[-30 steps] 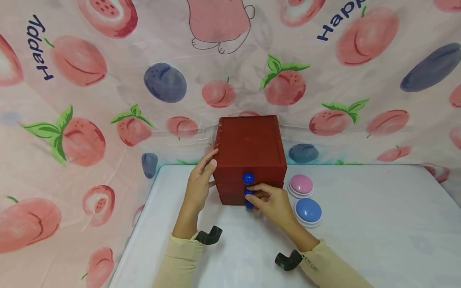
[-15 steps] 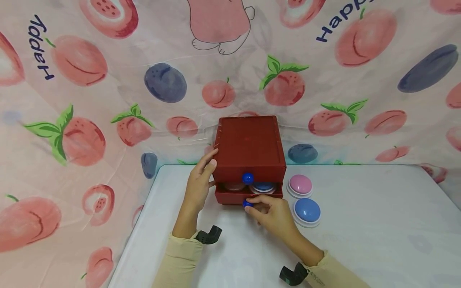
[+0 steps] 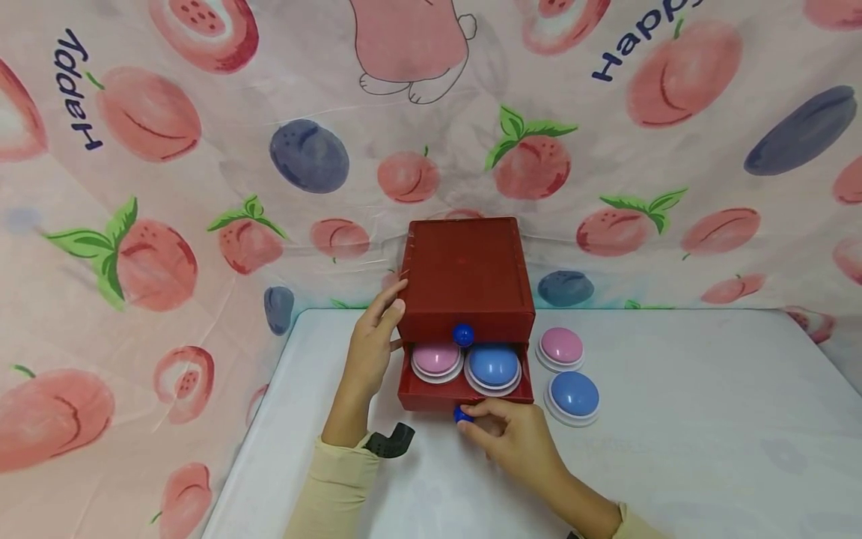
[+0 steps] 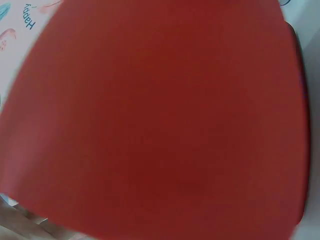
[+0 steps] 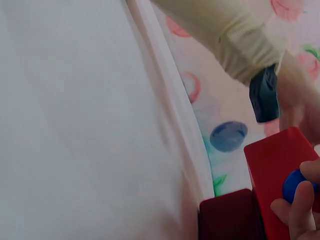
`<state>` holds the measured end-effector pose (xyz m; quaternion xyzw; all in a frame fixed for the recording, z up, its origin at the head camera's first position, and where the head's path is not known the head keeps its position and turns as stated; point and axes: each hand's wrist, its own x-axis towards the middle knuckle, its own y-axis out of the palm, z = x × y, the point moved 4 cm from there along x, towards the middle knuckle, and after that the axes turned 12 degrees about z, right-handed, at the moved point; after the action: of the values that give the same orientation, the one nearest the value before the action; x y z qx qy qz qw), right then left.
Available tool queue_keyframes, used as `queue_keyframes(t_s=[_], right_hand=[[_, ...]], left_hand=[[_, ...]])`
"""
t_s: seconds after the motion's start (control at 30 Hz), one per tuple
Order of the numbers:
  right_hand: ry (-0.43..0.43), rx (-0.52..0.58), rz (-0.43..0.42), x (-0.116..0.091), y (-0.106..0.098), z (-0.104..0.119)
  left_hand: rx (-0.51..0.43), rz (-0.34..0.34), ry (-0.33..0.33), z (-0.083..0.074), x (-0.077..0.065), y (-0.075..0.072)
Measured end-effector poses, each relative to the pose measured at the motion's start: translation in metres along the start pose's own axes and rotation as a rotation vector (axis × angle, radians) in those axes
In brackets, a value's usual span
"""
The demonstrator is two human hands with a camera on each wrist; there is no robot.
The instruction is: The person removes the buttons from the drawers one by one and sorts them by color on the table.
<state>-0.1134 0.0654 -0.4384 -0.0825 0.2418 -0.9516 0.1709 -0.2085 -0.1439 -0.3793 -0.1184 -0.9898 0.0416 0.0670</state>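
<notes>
A red drawer cabinet (image 3: 465, 269) stands at the back of the table, its side filling most of the left wrist view. Its lower drawer (image 3: 431, 400) is pulled out. Inside lie a pink domed button (image 3: 435, 359) on the left and a blue domed button (image 3: 493, 365) on the right, both on white bases. My right hand (image 3: 515, 438) pinches the lower drawer's blue knob (image 3: 462, 414) between thumb and index finger. The upper drawer, with its own blue knob (image 3: 463, 335), is closed. My left hand (image 3: 372, 340) rests against the cabinet's left side, fingers extended.
Right of the cabinet, another pink domed button (image 3: 562, 346) and another blue domed button (image 3: 574, 394) sit on the white table (image 3: 707, 419). A fruit-print cloth (image 3: 458, 150) hangs close behind the cabinet. Black wrist mounts (image 3: 392, 440) stick out from the sleeves.
My right hand has drawn the lower drawer out toward me, bringing the pink and blue buttons inside into view. My left hand has stayed at the cabinet's side.
</notes>
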Motion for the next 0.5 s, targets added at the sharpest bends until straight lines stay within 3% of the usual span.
queue_keyframes(t_s=[0.33,0.5], right_hand=[[0.037,0.048,0.034,-0.015,0.003,0.002],[0.042,0.041,0.1,-0.015,-0.002,0.002]], left_hand=[[-0.017,0.013,0.021,0.0,0.001,0.0],[-0.024,0.017,0.009,0.001,0.001,0.0]])
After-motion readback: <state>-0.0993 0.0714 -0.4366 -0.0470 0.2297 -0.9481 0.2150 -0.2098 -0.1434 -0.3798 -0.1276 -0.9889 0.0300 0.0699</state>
